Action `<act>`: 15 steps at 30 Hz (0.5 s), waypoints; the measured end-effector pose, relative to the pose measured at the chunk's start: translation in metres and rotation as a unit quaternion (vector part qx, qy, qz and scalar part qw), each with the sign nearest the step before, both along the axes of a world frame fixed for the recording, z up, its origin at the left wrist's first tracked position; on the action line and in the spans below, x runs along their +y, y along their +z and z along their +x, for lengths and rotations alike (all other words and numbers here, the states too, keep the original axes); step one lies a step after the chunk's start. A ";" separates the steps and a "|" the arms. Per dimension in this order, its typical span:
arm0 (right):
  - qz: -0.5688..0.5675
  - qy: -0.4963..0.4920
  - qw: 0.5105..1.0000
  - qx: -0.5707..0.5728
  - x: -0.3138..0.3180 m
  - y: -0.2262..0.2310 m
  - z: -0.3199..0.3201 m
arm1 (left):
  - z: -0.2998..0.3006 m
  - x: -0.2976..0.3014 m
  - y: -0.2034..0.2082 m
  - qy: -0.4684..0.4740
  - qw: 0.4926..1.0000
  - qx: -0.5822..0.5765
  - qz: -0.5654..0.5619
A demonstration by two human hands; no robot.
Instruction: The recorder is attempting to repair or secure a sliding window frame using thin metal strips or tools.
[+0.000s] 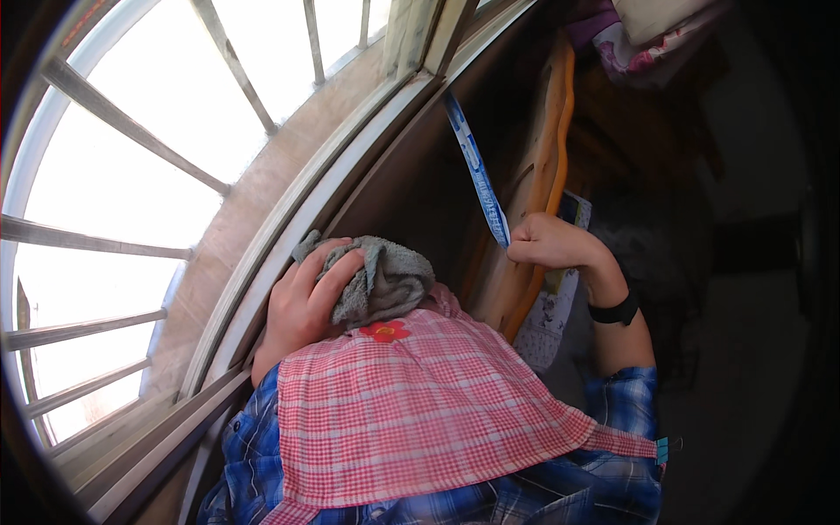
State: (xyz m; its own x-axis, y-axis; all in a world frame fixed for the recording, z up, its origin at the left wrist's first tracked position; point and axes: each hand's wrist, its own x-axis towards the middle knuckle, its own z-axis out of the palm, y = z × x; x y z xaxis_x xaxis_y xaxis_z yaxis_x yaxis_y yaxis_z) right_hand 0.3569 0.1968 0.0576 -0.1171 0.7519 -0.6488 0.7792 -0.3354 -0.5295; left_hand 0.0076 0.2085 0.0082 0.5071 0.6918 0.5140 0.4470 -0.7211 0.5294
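Observation:
My left hand (pixel 306 293), beside the window frame, is closed around a bunched grey-green cloth (pixel 382 278). The cloth hangs in folds just above the chest of my red-checked apron (pixel 420 394). On the right, my right hand (pixel 549 241) is closed on the lower end of a long, narrow blue-and-white printed strip (pixel 477 171). From my fingers the strip slants up and to the left, toward the dark gap beside the window. My right fingertips are partly hidden by the hand itself. A black band (pixel 615 310) circles my right wrist.
A window with metal bars (pixel 140 131) and a pale frame (pixel 306 192) runs along the left. Right of the strip stands a curved wooden edge (pixel 560 114), close to my right hand. Patterned fabric (pixel 551 324) lies beyond it, and a floral bundle (pixel 652 44) sits at the top right.

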 end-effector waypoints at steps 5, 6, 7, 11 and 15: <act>-0.008 -0.004 1.000 0.006 -0.016 -0.005 -0.005 | -0.004 -0.002 -0.003 -0.004 1.000 0.001 0.000; -0.005 0.002 1.000 0.018 -0.018 -0.008 -0.006 | -0.004 -0.001 -0.004 -0.008 1.000 0.000 0.000; -0.004 0.002 1.000 0.016 -0.019 -0.010 -0.007 | -0.005 -0.001 -0.006 -0.009 1.000 -0.001 0.001; -0.035 -0.001 0.999 0.009 -0.026 -0.011 -0.015 | -0.011 -0.004 -0.011 -0.005 1.000 0.002 0.013; -0.106 0.089 0.989 0.048 -0.055 -0.017 -0.020 | -0.009 -0.002 -0.017 -0.017 1.000 0.003 0.022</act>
